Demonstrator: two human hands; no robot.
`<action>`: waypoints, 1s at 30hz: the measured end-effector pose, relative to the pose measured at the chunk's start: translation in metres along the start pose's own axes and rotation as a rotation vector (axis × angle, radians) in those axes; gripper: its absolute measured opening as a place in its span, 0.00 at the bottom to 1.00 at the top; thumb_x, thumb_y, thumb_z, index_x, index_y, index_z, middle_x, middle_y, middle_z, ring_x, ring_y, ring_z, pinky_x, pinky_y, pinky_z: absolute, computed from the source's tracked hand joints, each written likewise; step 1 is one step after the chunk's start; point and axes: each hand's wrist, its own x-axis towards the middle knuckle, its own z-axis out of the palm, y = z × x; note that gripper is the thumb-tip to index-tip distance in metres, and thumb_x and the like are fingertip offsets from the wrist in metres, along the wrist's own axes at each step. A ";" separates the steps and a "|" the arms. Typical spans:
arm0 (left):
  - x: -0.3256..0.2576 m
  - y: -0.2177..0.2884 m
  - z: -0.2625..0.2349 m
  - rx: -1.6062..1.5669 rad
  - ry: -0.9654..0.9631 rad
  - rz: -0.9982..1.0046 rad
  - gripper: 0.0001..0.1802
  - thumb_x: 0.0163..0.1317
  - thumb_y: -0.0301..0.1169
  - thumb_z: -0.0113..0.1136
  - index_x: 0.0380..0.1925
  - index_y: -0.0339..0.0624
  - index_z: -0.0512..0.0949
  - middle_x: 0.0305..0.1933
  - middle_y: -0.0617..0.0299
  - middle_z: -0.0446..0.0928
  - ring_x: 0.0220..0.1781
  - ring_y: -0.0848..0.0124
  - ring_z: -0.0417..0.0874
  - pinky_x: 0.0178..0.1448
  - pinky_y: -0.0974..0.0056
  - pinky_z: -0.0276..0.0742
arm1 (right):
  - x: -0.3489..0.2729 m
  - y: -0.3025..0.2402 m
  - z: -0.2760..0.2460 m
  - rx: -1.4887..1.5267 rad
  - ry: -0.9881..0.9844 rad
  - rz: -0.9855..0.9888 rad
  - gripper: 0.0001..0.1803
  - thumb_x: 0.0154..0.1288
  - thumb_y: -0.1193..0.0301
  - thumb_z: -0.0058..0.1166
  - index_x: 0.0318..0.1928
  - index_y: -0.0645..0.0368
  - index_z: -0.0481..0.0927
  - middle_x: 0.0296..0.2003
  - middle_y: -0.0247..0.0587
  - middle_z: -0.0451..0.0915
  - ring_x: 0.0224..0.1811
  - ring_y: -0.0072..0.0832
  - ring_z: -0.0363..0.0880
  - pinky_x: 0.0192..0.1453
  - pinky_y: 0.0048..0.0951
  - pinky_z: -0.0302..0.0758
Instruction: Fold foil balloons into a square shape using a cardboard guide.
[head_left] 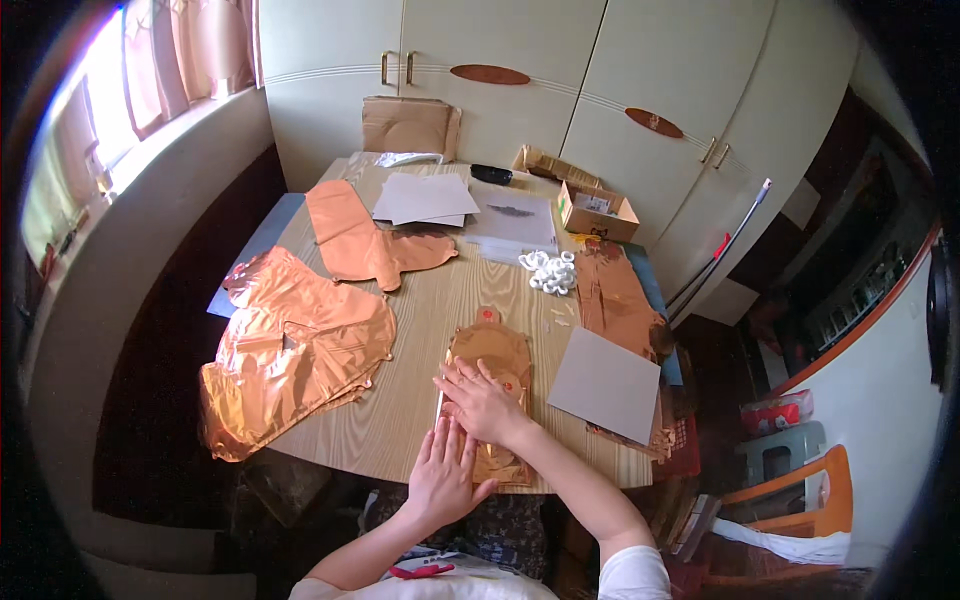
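Observation:
A flat, folded copper-coloured foil balloon (490, 345) lies at the near edge of the table, a small red mark at its far tab. Both my hands rest on it, fingers stretched out. My right hand (485, 403) is laid across its middle, palm down. Nearer to me, my left hand (447, 475) lies along its left edge, fingertips close to the right hand. Neither hand grips anything. Part of the foil is hidden beneath them. To the left lie crumpled, shiny foil balloons (290, 335), and beyond them a flatter copper foil piece (350, 240).
Grey card sheets (425, 197) lie at the back, beside a clear plastic packet (515, 222). White ribbon rolls (548, 271) sit right of centre. A grey square board (605, 385) covers foil at the right. Behind stands an open cardboard box (597, 212).

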 end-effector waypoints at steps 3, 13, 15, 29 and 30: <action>0.000 -0.001 0.003 0.020 -0.007 -0.013 0.47 0.62 0.63 0.46 0.66 0.31 0.61 0.70 0.34 0.57 0.76 0.42 0.51 0.76 0.46 0.45 | 0.003 0.005 0.010 0.021 -0.027 0.011 0.25 0.70 0.59 0.46 0.61 0.60 0.72 0.65 0.45 0.68 0.73 0.42 0.57 0.75 0.52 0.52; -0.002 0.002 0.001 -0.010 0.008 -0.014 0.47 0.62 0.62 0.46 0.66 0.31 0.61 0.71 0.34 0.56 0.76 0.43 0.52 0.76 0.46 0.46 | 0.018 0.025 0.024 -0.144 0.054 0.074 0.30 0.71 0.56 0.44 0.66 0.61 0.67 0.67 0.44 0.66 0.73 0.44 0.55 0.75 0.51 0.49; -0.002 0.002 0.000 -0.002 0.010 -0.019 0.46 0.62 0.62 0.47 0.66 0.31 0.61 0.71 0.33 0.56 0.75 0.42 0.52 0.76 0.46 0.46 | 0.021 0.030 0.028 -0.178 0.059 0.128 0.31 0.71 0.54 0.43 0.68 0.61 0.64 0.69 0.45 0.63 0.74 0.44 0.53 0.76 0.51 0.47; -0.005 0.001 0.008 0.004 0.026 -0.006 0.50 0.61 0.64 0.47 0.67 0.28 0.59 0.72 0.31 0.53 0.77 0.42 0.48 0.77 0.45 0.42 | -0.082 0.086 -0.107 -0.092 -0.057 0.477 0.44 0.63 0.44 0.53 0.72 0.55 0.57 0.72 0.55 0.53 0.75 0.48 0.51 0.76 0.50 0.48; -0.005 0.000 0.006 -0.010 0.018 -0.009 0.51 0.60 0.64 0.48 0.67 0.27 0.58 0.72 0.31 0.52 0.77 0.42 0.46 0.77 0.44 0.41 | -0.097 0.082 -0.114 -0.128 -0.113 0.493 0.44 0.63 0.43 0.52 0.72 0.54 0.56 0.72 0.54 0.53 0.75 0.48 0.51 0.76 0.50 0.49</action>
